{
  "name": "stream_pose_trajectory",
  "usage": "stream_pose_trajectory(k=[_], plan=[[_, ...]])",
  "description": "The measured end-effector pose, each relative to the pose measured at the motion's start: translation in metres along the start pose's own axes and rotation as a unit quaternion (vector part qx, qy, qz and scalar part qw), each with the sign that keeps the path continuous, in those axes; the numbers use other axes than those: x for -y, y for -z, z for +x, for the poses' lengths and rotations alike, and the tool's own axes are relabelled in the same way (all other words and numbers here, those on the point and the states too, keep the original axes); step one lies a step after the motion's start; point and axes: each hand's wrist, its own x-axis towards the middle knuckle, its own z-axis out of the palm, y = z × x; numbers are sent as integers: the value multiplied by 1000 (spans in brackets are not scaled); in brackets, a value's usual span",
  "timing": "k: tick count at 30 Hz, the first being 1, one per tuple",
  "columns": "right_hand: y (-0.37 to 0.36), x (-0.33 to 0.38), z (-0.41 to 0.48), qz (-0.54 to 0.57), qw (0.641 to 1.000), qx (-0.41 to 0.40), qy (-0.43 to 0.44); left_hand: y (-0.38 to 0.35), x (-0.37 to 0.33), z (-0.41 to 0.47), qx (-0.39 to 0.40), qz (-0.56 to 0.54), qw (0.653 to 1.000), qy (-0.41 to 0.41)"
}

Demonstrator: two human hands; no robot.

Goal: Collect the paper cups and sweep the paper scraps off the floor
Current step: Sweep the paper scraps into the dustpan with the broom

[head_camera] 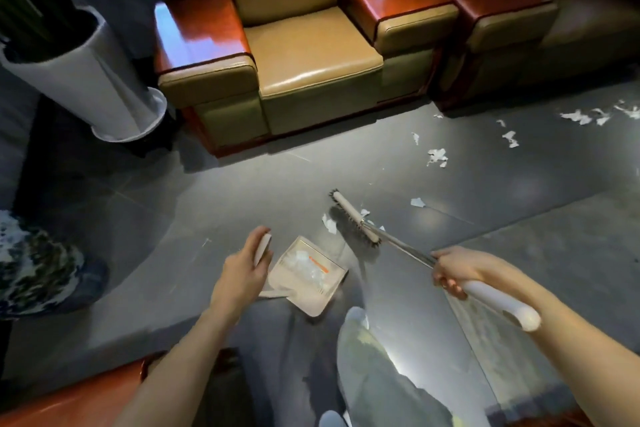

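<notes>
We grip the dustpan [294, 291] in our left hand [242, 270], mouth facing the broom [350, 215] our right hand [453, 274] clasps to sweep scraps [329, 224] in.

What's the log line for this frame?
phase: sweeping | left hand: holds dustpan | right hand: grips broom | dustpan: scraps inside | floor: loose scraps by sofa
</notes>
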Motion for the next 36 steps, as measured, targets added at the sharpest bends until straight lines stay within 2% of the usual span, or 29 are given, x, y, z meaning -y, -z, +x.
stream_pose_trajectory(k=[6,12,16,20,24,27,30,33,36], plan=[[36,47,58,-1,997,-78,-22,13,-21,95,21,30,999,-31],[36,88,94,36,992,-101,-59,28,-27,174,73,56,993,-71],[23,119,112,111,989,-50,-85,38,-21,225,119,77,986,-86],[-9,152,118,151,981,40,-115,46,-25,265,163,88,975,-119],[-47,180,116,156,972,108,-142,48,-31,283,203,85,965,-143],[-61,185,111,239,938,173,-180,56,-33,290,209,75,963,-153],[-53,182,93,335,899,202,-197,63,-33,300,208,74,961,-165],[-38,175,62,391,892,167,-155,63,-41,314,223,60,956,-183],[-21,169,34,380,916,74,-107,52,-62,324,235,69,947,-208]])
